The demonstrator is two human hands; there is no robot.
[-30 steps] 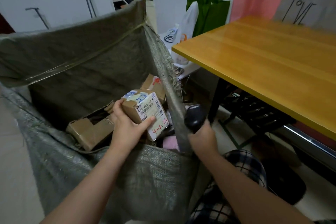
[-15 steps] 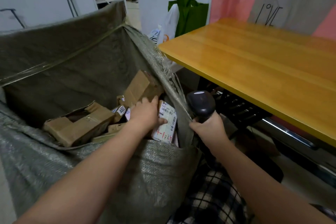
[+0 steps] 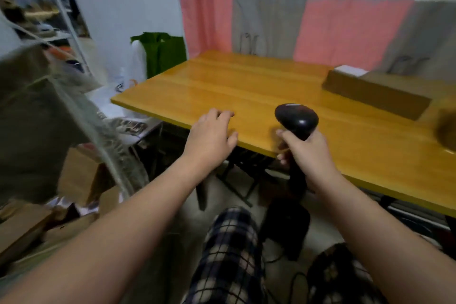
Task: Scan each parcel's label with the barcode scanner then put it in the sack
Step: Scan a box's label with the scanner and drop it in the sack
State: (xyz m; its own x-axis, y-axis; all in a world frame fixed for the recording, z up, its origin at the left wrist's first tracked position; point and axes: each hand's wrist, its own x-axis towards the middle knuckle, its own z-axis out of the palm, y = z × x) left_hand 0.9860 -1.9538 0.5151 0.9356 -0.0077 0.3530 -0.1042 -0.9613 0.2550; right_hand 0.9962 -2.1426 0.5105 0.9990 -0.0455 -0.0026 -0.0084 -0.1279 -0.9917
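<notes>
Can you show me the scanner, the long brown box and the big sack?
scanner (image 3: 296,119): head view, on its black rounded head.
long brown box (image 3: 375,95): head view, on its front side.
sack (image 3: 37,116): head view, on its woven wall.

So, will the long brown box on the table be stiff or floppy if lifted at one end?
Probably stiff: the long brown box shows straight edges and flat cardboard faces. Being long, it may tilt or swing if held at one end. Its weight cannot be told.
</notes>
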